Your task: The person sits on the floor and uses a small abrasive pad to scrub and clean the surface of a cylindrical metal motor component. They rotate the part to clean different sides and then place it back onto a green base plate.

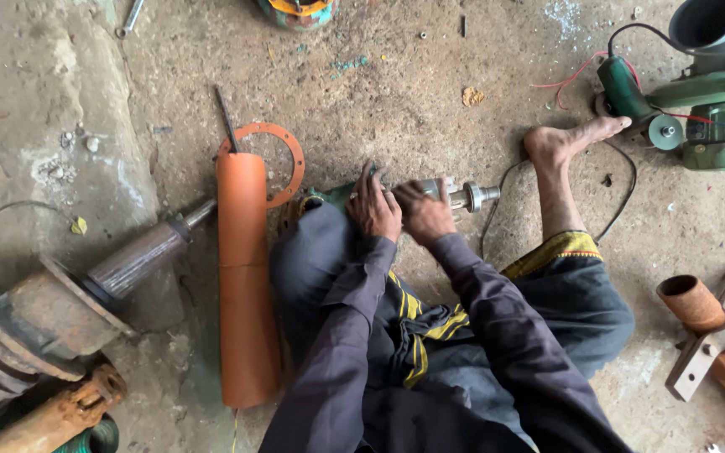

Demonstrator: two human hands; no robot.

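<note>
— Start at nine o'clock. What lies there?

— A rusty flanged motor housing with a grey metal shaft (pixel 86 289) on the concrete floor (pixel 396 92), the shaft pointing toward two o'clock. Just beside it, toward three o'clock, a long orange plastic pipe (pixel 245 285) lies lengthwise, and a flat orange ring gasket (pixel 287 159) sits at its twelve o'clock end.

— And the hands?

— At the centre. The left hand (pixel 374 205) is curled down over the green end of a small green and silver metal pump shaft assembly (pixel 455 195), which rests against the person's dark-trousered knee. The right hand (pixel 424 214) is just beside it at three o'clock, its grip closed around the silver middle of the same piece.

— Where does the piece lie relative to that grip?

— It runs crosswise, nine to three o'clock. The silver threaded tip pokes out past the right hand toward three o'clock; the green body shows at the left hand's nine o'clock side.

— Is the left grip tight?

— Fingers pressed onto the part; whether they fully wrap it, I cannot tell.

— Further right?

— A bare foot (pixel 568 138) at two o'clock, a green blower motor with a grey outlet (pixel 711 92) beyond it, and a rusty pipe fitting on a bracket (pixel 706 323) at four o'clock.
</note>
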